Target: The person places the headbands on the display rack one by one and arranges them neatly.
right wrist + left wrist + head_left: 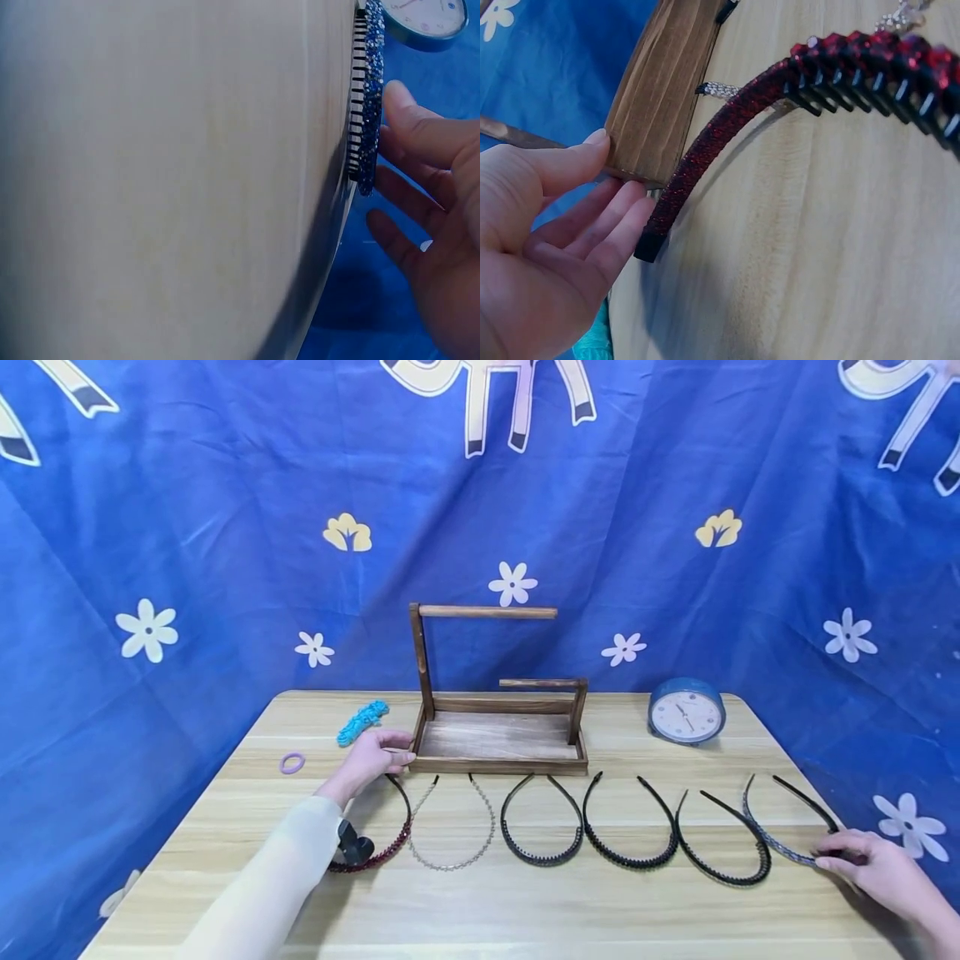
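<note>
My left hand (375, 757) holds the left front corner of a brown wooden stand (498, 766), which has a shallow tray and two horizontal bars. In the left wrist view, thumb and fingers sit around that corner, close to one tip of a dark red beaded headband (727, 120). At the far right, my right hand (862, 864) is beside a blue glittery headband (783, 849). Its toothed inner side faces the table in the right wrist view, where relaxed fingers (405, 199) are right at the band's outer side.
Between these headbands lie a silvery beaded one (450, 867) and several black ones, including a ridged headband (630, 862). A blue round clock (686, 712) stands at the back right. Left of the stand are a turquoise bundle (362, 722) and a purple ring (292, 763).
</note>
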The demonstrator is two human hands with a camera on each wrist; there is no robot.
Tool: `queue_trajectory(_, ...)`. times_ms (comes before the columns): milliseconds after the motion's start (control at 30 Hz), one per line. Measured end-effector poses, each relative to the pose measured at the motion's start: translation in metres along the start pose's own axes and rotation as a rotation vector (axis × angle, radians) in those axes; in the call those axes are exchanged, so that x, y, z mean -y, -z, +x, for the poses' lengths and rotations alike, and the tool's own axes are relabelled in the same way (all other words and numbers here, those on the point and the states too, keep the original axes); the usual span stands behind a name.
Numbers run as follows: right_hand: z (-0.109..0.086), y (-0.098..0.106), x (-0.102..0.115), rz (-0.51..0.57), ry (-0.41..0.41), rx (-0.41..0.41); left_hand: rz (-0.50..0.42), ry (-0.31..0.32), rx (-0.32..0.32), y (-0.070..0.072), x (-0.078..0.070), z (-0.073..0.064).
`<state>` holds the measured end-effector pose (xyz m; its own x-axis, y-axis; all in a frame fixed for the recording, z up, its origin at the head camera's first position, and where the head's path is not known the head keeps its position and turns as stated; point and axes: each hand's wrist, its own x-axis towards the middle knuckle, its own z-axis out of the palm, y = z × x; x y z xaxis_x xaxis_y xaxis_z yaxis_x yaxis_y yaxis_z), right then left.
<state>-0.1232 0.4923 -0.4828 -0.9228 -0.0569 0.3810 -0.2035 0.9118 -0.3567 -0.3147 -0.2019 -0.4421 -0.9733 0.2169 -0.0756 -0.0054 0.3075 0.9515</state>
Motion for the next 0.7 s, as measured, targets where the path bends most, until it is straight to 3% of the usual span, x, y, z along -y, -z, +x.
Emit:
queue_trajectory(233,0.006,-0.002,0.000,-0.059,0.116,0.064,-0.069,0.006,0.010,-0.001,0.000,0.000)
queue_trajectory(400,0.007,-0.005,0.000,-0.054,0.169,0.026,-0.115,0.024,0.016,0.000,0.003,0.004)
queue_trajectory(700,0.015,0.002,0.016,0.015,0.132,-0.072,-0.155,0.037,0.026,0.002,0.006,0.006)
